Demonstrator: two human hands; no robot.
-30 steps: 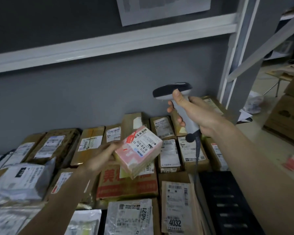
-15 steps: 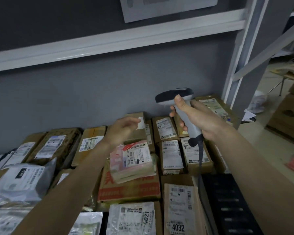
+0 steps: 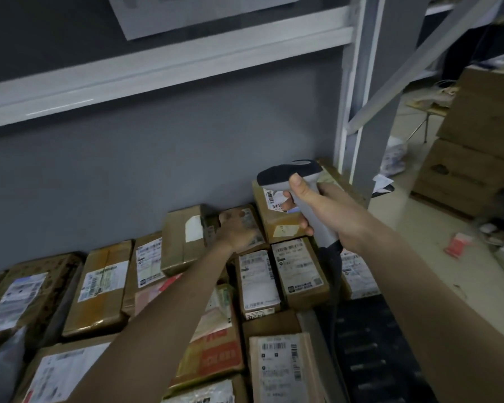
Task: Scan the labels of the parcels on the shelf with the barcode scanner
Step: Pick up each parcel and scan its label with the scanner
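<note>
Blurred at the back row: left hand (image 3: 235, 234) laid over a small brown parcel (image 3: 246, 221) by the grey wall (image 3: 146, 170), grip impossible to call, label mostly covered. Right hand (image 3: 322, 212) wrapped tight round the barcode scanner (image 3: 296, 184), up above the right-hand parcels, handle running down and right, dark head aiming left. Cable half lost in shadow. Forearm blocking the pink parcel (image 3: 157, 292).

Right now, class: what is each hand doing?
Left hand: on a brown parcel at the back; grip cannot be told.
Right hand: gripping the barcode scanner.
</note>
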